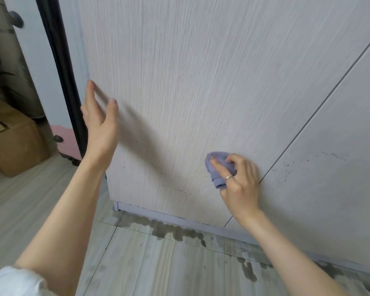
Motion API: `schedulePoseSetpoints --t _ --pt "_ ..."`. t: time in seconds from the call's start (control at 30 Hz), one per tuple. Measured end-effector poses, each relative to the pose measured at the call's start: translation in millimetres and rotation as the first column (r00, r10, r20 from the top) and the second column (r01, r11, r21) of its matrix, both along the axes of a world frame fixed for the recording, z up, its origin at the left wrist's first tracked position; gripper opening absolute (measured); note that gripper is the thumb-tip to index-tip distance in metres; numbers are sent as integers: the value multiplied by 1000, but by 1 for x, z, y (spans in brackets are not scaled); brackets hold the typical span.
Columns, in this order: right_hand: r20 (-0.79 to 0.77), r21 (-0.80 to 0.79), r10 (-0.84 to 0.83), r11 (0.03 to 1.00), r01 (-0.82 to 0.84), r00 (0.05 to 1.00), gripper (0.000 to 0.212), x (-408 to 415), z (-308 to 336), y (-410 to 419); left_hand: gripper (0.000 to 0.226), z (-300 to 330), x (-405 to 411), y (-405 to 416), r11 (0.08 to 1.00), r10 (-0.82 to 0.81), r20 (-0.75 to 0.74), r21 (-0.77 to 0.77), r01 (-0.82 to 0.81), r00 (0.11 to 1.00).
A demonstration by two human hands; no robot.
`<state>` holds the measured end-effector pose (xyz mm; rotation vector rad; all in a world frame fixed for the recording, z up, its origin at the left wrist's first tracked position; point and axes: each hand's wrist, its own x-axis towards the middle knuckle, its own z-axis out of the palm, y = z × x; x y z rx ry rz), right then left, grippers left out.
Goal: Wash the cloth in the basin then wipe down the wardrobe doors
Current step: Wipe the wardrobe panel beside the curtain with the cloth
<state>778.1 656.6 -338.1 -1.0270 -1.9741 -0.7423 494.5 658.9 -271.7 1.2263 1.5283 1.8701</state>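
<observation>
Both bare forearms reached forward; the left hand [102,124] was raised with fingers straight and thumb apart — gripping nothing; the right hand [240,184] sat lower, its fingers curled round a bunched cloth [217,165] — a ring on one finger.

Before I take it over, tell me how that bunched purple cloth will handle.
The bunched purple cloth is probably soft and floppy: it crumples into a wad under the right hand, with a fold hanging below the fingers. It looks light, since those fingers alone hold it against the pale wood-grain wardrobe door. It may be damp; puddles on the floor suggest so.
</observation>
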Motion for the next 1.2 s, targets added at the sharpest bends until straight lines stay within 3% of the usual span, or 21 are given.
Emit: schedulePoseSetpoints --t 0.07,0.13,0.33,0.4,0.43,0.5,0.57,0.63,0.73,0.8,0.87,0.93,1.03,1.1,1.2 --pt "264 -78 -6 997 28 964 68 7 -36 -6 57 -1 0 0 1000 2 4 5 -2 1000" --pt "307 -116 -13 992 51 952 65 10 -45 -8 57 -2 0 1 1000 3 -3 5 -3 1000" --pt "-94 42 -34 998 38 995 59 -13 26 2 54 -6 -1 3 1000 19 -16 10 -19 1000" --pt "-148 66 -29 997 39 989 60 -22 30 6 52 -5 -1 3 1000 24 10 15 -24 1000" --pt "-113 67 -16 997 24 993 59 -25 21 6 51 -5 0 4 1000 20 24 19 -21 1000" --pt "113 43 19 999 -24 993 53 -22 -16 5 50 -4 0 3 1000 5 45 27 -6 999" --pt "415 -28 31 999 -22 909 56 -16 -49 3 47 -5 0 1 999 -7 78 39 4 997" --pt "511 -69 40 998 -5 859 60 -15 -52 4 45 -5 -2 -1 999 -8 109 42 3 994" --pt "305 32 47 998 -60 951 43 -36 -18 4 43 -6 -7 -2 999 -9 129 33 5 992" --pt "78 90 43 995 -50 996 47 -51 7 10 42 -9 -11 -1 1000 -7 163 31 2 987" --pt "0 110 43 993 -43 999 50 -56 10 17 41 -13 -15 -1 1000 -5 220 21 1 976" --pt "191 89 55 993 -73 980 50 -51 -14 18 40 -17 -17 -3 1000 -26 257 7 25 966" --pt "578 -29 21 1000 -5 816 57 -38 -67 11 40 -22 -18 -7 998 -59 249 -5 62 967" --pt "616 -81 7 995 55 788 50 -40 -76 6 40 -23 -20 -8 997 -75 248 -5 78 966" --pt "501 2 43 999 -51 864 34 -60 -45 6 41 -22 -20 -9 996 -86 251 -11 92 964"
